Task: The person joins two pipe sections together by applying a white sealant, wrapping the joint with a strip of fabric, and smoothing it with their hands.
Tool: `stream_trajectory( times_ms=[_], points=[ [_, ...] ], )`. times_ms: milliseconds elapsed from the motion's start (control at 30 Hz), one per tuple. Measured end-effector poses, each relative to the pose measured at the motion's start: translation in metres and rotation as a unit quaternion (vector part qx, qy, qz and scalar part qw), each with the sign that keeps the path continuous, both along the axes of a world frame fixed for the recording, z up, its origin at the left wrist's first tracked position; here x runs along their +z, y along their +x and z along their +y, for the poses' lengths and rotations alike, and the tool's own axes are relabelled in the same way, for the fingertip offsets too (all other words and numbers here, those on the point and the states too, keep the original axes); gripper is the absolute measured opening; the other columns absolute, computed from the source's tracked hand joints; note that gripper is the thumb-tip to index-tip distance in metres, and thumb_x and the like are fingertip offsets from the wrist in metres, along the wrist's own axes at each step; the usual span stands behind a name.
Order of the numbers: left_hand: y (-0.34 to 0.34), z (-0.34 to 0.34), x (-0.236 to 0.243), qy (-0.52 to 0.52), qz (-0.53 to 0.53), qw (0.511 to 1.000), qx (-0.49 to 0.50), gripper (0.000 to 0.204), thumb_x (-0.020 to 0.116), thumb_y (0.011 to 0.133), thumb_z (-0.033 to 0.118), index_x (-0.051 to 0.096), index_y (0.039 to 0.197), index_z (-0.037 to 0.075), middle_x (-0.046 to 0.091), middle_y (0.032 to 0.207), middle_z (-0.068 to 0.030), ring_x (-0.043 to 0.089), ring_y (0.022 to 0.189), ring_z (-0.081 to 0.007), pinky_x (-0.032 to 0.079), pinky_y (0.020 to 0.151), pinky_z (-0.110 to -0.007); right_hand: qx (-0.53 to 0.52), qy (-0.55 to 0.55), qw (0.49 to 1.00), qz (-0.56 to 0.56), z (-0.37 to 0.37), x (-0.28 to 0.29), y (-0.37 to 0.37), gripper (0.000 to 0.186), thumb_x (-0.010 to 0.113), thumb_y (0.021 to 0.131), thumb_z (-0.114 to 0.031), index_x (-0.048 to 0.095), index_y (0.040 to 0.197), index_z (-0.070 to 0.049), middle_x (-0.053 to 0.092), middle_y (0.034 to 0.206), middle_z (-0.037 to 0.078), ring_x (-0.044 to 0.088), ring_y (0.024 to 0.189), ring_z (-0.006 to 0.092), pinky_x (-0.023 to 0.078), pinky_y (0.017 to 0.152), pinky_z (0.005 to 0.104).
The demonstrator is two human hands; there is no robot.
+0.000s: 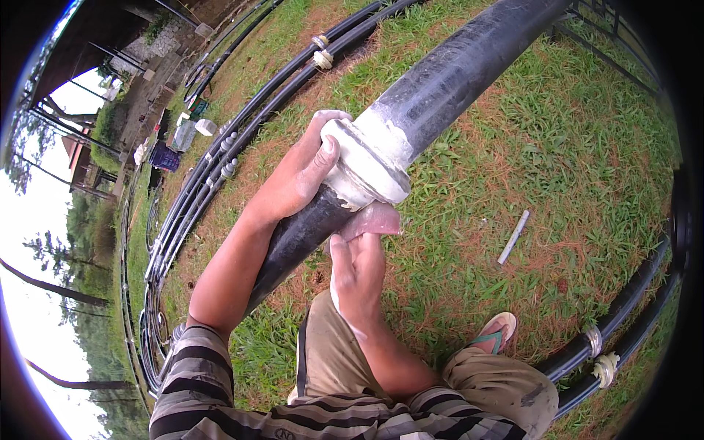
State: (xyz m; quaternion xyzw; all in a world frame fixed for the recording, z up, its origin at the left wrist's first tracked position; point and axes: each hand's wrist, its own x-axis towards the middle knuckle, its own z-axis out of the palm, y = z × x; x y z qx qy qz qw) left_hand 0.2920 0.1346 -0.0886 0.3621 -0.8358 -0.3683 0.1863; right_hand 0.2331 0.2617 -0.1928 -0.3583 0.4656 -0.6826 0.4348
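A thick black pipe (469,70) runs slantwise in front of me, from the lower middle up to the upper right. Around it sits a bulging pipe joint (374,163) coated in white filler, with rough white smears at both edges. My left hand (304,165) is closed over the joint's left side, its thumb and fingers dusted white. Below the joint, my right hand (358,275) pinches a reddish-pink piece of sandpaper (375,219) against the underside of the pipe. Part of that sheet is hidden behind the fingers and the pipe.
Long black pipes (282,86) with pale joints curve over the grass at left; more pipes (631,297) lie lower right. A white stick (513,237) rests on the grass. Far left stand a dark blue bucket (164,157) and a clear container (183,136). My sandalled foot (496,334) is below.
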Motion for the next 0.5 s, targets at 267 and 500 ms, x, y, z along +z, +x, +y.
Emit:
stream_trajectory(
  times_ms=[267, 500],
  points=[
    [-0.008, 0.000, 0.005, 0.008, 0.001, 1.000, -0.007, 0.078, 0.030, 0.104, 0.067, 0.038, 0.149, 0.004, 0.050, 0.140, -0.0137, 0.043, 0.136, -0.0241, 0.031, 0.115, -0.039, -0.008, 0.013, 0.985, -0.172, 0.006, -0.006, 0.037, 0.035, 0.039, 0.113, -0.032, 0.049, 0.113, 0.002, 0.049, 0.094, 0.008, 0.043, 0.083, 0.0142, 0.041, 0.079, 0.0337],
    [-0.001, 0.003, 0.007, 0.006, -0.013, 1.000, -0.006, 0.076, 0.032, 0.104, 0.068, 0.038, 0.147, 0.005, 0.051, 0.135, -0.0139, 0.045, 0.132, -0.0239, 0.033, 0.112, -0.039, -0.056, -0.065, 0.974, -0.211, 0.009, 0.013, 0.041, 0.032, 0.036, 0.112, -0.030, 0.039, 0.106, 0.001, 0.042, 0.090, 0.010, 0.042, 0.083, 0.0190, 0.039, 0.078, 0.0383]
  ],
)
